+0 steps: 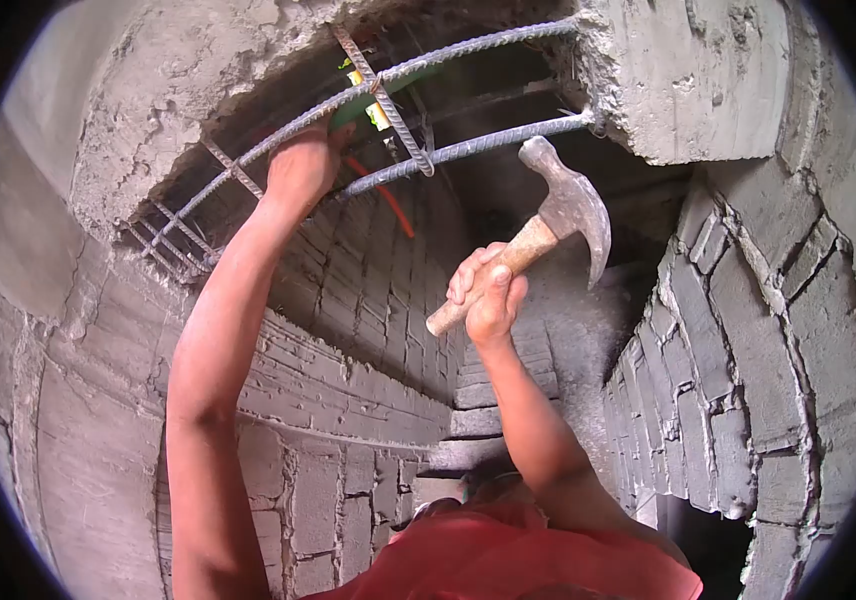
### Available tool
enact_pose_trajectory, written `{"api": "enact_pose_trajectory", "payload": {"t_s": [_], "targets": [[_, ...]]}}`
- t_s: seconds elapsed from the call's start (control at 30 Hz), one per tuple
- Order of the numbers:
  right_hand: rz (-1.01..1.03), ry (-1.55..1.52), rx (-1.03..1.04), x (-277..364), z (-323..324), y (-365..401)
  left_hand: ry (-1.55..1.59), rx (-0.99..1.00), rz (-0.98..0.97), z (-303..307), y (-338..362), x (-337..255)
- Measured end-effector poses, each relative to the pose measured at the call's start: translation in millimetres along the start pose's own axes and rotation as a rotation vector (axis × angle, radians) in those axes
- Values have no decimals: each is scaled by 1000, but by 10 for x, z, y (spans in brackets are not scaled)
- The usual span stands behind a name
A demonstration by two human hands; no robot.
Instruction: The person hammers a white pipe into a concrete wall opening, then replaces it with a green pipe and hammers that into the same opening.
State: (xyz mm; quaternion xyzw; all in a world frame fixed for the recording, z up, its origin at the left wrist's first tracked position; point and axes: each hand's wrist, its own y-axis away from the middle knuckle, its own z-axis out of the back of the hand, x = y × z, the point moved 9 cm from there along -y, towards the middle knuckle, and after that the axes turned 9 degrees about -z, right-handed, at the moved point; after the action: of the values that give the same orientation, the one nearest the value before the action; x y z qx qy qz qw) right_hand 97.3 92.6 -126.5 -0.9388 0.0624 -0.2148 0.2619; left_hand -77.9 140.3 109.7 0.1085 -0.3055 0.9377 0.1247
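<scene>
My right hand [488, 295] is wrapped round the wooden handle of a claw hammer [576, 205], gripping it near the middle. The hammer's metal head points up and right, its claw curving down on the right. Overhead to the left, my left hand [303, 165] reaches up into an opening in the concrete, just below a ribbed steel bar [323, 108]. Its fingers are mostly hidden, so what they hold does not show. Close to it are a green piece [353, 105], a yellow-and-white label [378, 117] and a thin orange-red strip [383, 195].
A second steel bar [498, 138] and a short rusty crossbar [388, 105] span the opening. Broken concrete [688, 80] edges it on the right. Rough block walls [718, 370] rise on both sides. Steps [478, 395] lie below, and a dark gap [703, 550] is at lower right.
</scene>
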Motion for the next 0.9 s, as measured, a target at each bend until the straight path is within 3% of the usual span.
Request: {"api": "enact_pose_trajectory", "payload": {"t_s": [0.13, 0.2, 0.3, 0.43, 0.5, 0.57, 0.6, 0.63, 0.9], "targets": [[-55, 26, -44, -40, 60, -45, -22, -73, 4, -18, 9, 34], [-87, 39, -94, -53, 120, -26, -33, 21, -1, -102, 21, 90], [-78, 45, -108, -34, 177, 53, -61, -6, -195, -29, 21, -216], [-69, 42, -140, 8, 168, 67, 138, 29, -183, 53, -88, -392], [-40, 72, -88, 15, 156, 32, 125, 10, -155, 0, -118, -404], [-60, 16, -176, 28, 159, 7, 68, -111, -211, 82, -108, -483], [-50, 25, -146, 28, 147, -9, 79, -41, -119, -8, -80, -428], [-54, 26, -138, 41, 100, -25, 85, -41, -147, 26, -81, -489], [171, -71, -152, 417, -480, -277, 179, 4, -130, 56, -69, -469]]}}
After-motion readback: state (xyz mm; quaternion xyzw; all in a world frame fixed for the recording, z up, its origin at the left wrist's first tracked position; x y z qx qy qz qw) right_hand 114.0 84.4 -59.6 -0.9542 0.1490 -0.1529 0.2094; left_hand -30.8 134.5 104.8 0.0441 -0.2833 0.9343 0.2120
